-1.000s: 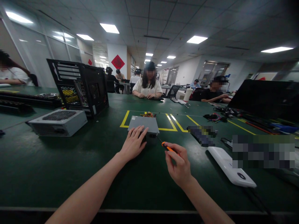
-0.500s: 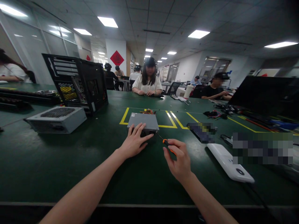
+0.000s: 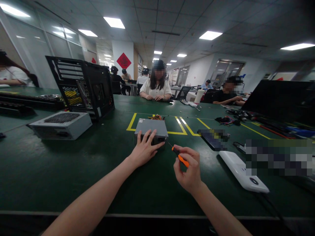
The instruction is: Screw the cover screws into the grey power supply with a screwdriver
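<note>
- The left grip (image 3: 145,150) rests on the near edge of the power supply box (image 3: 151,128), which sits on the counter (image 3: 73,170).
- The right grip (image 3: 188,168), just right of that box, holds a screwdriver (image 3: 180,157) whose tip points toward the box.
- Left of the left grip lies a second supply unit (image 3: 61,124); behind it stands a computer case (image 3: 82,88).
- Right of the right grip lies a flat device (image 3: 242,175).

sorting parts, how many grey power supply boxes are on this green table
2: one power supply box under the left hand, the other far left beside the black case. More may be hidden.
</note>
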The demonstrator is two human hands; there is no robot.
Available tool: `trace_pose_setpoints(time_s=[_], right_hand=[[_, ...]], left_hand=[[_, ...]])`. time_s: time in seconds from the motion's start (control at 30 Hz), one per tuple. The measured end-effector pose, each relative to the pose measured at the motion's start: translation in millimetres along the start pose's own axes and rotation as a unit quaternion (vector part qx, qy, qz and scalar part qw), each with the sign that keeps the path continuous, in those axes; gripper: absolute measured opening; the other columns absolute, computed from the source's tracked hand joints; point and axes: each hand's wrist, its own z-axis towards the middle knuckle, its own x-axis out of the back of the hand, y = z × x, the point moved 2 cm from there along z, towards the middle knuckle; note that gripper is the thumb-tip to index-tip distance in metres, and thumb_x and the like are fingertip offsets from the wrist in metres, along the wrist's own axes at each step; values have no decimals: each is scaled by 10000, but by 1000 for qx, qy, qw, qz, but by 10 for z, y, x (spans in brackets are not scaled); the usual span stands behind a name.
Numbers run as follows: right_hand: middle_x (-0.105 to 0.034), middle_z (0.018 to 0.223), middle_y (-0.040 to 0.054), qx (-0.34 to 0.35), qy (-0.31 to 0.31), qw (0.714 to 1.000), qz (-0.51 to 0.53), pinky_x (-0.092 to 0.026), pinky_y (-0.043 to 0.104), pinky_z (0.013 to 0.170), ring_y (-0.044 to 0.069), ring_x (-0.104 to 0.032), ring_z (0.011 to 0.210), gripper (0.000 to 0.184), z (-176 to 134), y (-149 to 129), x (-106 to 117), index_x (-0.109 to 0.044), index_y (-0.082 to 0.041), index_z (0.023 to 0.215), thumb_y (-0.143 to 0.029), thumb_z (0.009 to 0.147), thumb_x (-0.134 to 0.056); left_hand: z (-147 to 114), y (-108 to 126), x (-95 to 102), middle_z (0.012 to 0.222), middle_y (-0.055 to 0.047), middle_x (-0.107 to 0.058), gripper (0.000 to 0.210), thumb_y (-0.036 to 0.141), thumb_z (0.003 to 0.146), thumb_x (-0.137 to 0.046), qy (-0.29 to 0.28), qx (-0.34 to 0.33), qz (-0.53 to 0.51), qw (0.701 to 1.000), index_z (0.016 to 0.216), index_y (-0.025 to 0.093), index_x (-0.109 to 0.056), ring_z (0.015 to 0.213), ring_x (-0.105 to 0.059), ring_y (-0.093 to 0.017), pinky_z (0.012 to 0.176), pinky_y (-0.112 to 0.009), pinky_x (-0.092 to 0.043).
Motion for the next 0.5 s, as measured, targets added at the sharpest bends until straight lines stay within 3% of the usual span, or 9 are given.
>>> trace_pose_setpoints(time_s=[0.17,0.5], right_hand=[[-498,987,75,-15,-14,1000,-20,-515,406,732,202,-539,929,339,-13,21,-19,-422,-224,988,-44,724,-536],[-517,1005,80,11,-8,999,-32,-518,394,710,202,-534,924,399,2,-2,-1,-405,-228,1028,-32,710,-546]], left_hand=[[-1,-3,-6,1423,-39,-162,507,342,765,-554,-3,-4,6,1000,1235,426,-383,1274,-160,-329,995,-599,-63],[-2,3,-21,1425,-50,-161,536,334,768,-547,-10,1,23,1000,1259,418,-350,1275,-173,-325,997,-592,-72]])
